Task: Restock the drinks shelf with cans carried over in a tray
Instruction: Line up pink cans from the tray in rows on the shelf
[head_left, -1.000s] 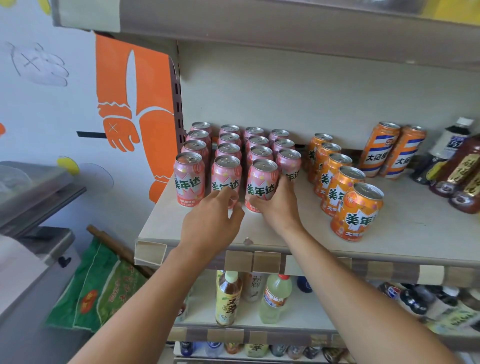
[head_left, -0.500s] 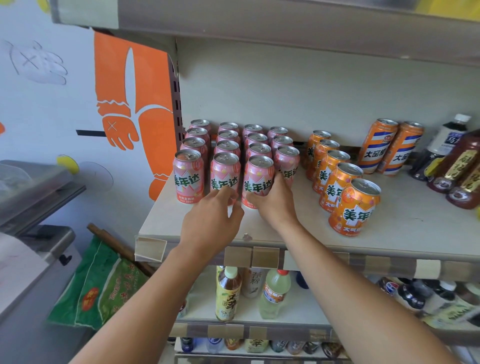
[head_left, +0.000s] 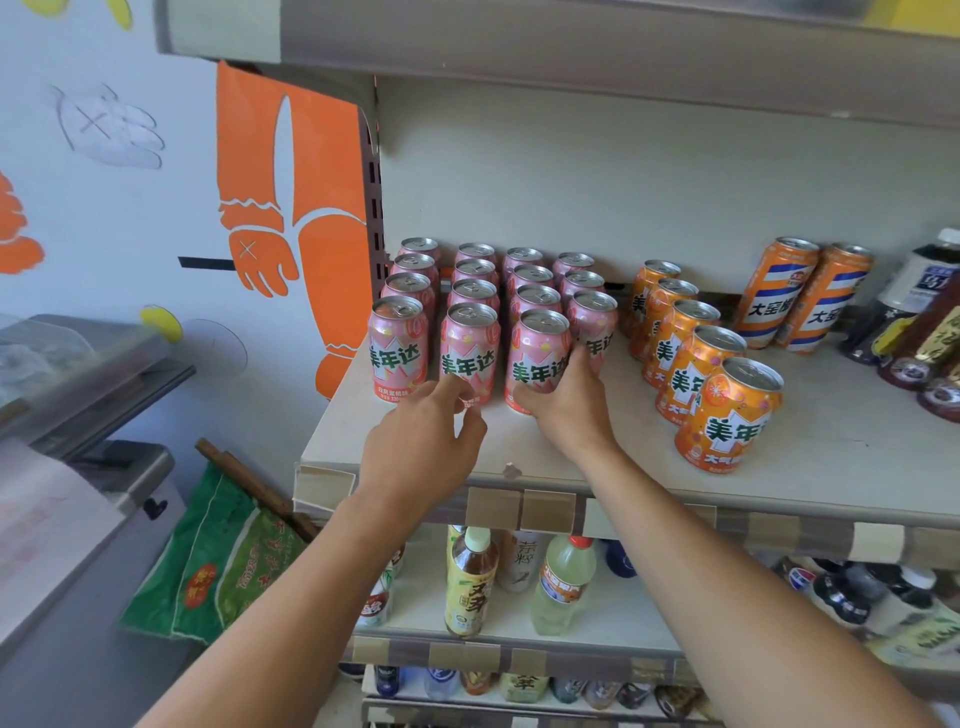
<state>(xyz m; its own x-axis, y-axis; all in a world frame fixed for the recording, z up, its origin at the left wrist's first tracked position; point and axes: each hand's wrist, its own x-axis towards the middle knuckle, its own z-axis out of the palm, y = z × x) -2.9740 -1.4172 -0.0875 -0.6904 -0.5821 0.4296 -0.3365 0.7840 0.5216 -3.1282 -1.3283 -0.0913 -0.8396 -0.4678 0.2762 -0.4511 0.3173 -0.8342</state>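
1. My right hand (head_left: 563, 410) gripped the lower part of the third pink can (head_left: 537, 358) in the front row, thumb on its front and fingers curled round its right side.
2. My left hand (head_left: 423, 441) reached for the second pink can (head_left: 470, 351) just to the left; its fingertips touched the can's lower front and the thumb stood apart below. Whether that hand had a real hold on the can, I could not tell.
3. Both cans stood upright on the drinks shelf (head_left: 649, 457), in the middle of the frame, at the front of a block of pink cans (head_left: 478, 280) set four columns across.
4. The leftmost front can (head_left: 397, 348) stood just beside the one my left hand touched.
5. To the right of the pink block ran a single file of orange cans (head_left: 691, 358), front to back.
6. Further right, toward the back, two taller orange cans (head_left: 802, 296) leaned side by side, with dark bottles (head_left: 914, 317) at the right edge of the frame.
7. Below, the next shelf down held upright bottles (head_left: 470, 582).
8. At lower left lay a green bag (head_left: 223, 561), and an orange figure (head_left: 291, 208) was painted on the wall at upper left.
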